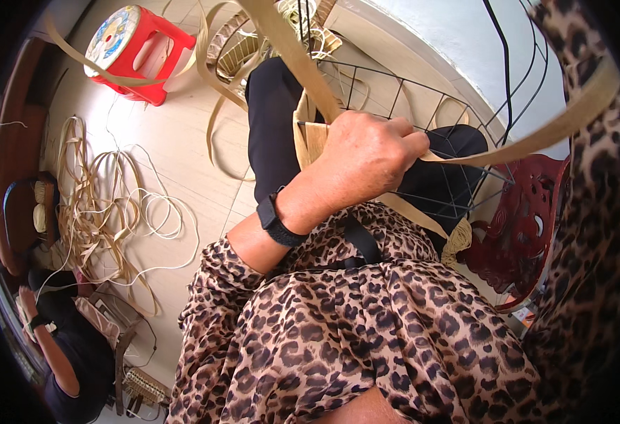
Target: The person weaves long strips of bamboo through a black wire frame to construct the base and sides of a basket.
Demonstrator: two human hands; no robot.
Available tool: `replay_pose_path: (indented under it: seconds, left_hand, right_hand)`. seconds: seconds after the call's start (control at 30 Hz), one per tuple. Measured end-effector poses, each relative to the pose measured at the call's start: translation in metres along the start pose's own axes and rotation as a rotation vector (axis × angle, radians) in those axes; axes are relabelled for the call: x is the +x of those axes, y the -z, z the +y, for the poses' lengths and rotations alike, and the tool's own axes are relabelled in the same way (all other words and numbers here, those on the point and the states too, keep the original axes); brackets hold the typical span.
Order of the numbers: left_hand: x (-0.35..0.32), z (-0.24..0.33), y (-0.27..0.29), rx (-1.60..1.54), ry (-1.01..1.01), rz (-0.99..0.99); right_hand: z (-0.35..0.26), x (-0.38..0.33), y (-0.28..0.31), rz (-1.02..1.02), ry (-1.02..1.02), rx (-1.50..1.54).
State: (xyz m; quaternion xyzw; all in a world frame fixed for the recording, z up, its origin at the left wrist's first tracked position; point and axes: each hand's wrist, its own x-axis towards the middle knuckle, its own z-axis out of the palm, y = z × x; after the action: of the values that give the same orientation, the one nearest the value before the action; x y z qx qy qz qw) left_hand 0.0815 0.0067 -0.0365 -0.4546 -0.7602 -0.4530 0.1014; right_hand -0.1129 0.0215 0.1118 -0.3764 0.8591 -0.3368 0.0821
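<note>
Evidently, the wire frame (437,109) is wrapped in tan strip (315,141) at one end, mostly bare elsewhere; strip is clamped by the left hand (373,146), the right hand unseen.

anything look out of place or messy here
Mostly the heap of tan strips and white cord on the floor to the left: its loose, overlapping loops look tangled, unlike the flat tan strip at the left hand. No spill or obvious damage stands out.
</note>
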Motion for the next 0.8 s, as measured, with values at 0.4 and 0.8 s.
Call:
replay_pose_path:
  seconds: [0.4, 0.8]
  left_hand:
    - [-0.001, 0.006, -0.005, 0.014, -0.08, 0.057]
    - [0.001, 0.003, -0.003, 0.024, -0.073, 0.001]
  right_hand:
    - [0.085, -0.187, -0.068, -0.989, -0.486, 0.341]
    - [0.039, -0.111, -0.034, -0.537, -0.55, 0.257]
